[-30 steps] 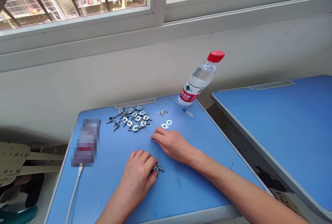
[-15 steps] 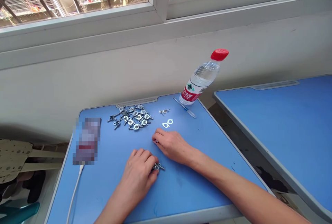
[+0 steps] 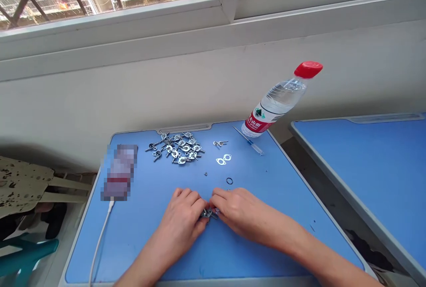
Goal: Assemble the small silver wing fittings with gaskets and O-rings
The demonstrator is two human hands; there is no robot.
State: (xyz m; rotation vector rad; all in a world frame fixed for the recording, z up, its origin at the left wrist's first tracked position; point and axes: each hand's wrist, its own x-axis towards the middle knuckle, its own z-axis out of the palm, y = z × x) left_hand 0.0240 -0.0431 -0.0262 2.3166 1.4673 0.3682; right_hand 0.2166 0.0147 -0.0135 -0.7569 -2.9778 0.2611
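Cupping a small metal wing bolt [image 3: 207, 213] between them, the left hand [image 3: 183, 217] and right hand [image 3: 241, 213] close narrowly around it at the lower middle of the blue desk [image 3: 233, 251] — a black O-ring [image 3: 229, 181] lies just above, a heap of matching bolts [image 3: 176, 148] farther up.

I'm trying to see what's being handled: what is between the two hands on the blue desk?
Small silvery metal parts show between the fingertips of the left hand and right hand. The fingers cover most of them, so their full shape and number cannot be seen.
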